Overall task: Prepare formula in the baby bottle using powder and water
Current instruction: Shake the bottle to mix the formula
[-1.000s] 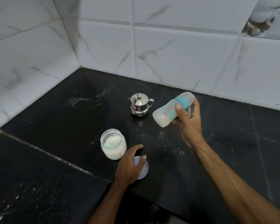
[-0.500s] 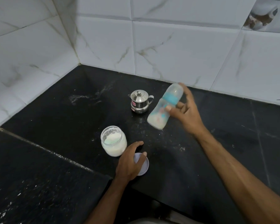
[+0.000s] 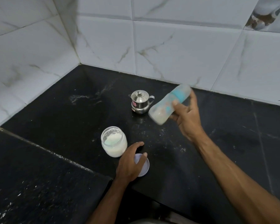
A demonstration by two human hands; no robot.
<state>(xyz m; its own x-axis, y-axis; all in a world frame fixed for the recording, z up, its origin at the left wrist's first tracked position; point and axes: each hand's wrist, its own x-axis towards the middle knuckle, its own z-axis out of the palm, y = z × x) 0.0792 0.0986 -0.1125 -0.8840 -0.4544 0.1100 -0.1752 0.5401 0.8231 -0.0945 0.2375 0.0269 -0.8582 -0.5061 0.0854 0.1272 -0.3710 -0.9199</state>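
My right hand [image 3: 187, 118] grips a baby bottle [image 3: 166, 105] with a blue collar and cap, tilted in the air with its base pointing down-left; whitish liquid sits in its lower end and the bottle is motion-blurred. An open glass jar [image 3: 113, 141] of white powder stands on the black counter [image 3: 55, 126]. Just right of the jar, my left hand [image 3: 130, 164] rests with curved fingers over a pale round lid [image 3: 144, 167] lying flat near the counter's front edge. A small lidded steel pot [image 3: 140, 101] stands behind, close to the bottle's base.
White marble-pattern tiles [image 3: 176, 50] wall the counter at the back and left, meeting in a corner. Powder specks dot the counter around the jar. A seam [image 3: 44, 149] crosses the counter on the left. The counter's front edge drops off just below my left hand.
The bottle has swung back and forth in my right hand, from nearly level to steeper and back towards level. My left hand has stayed on the lid.
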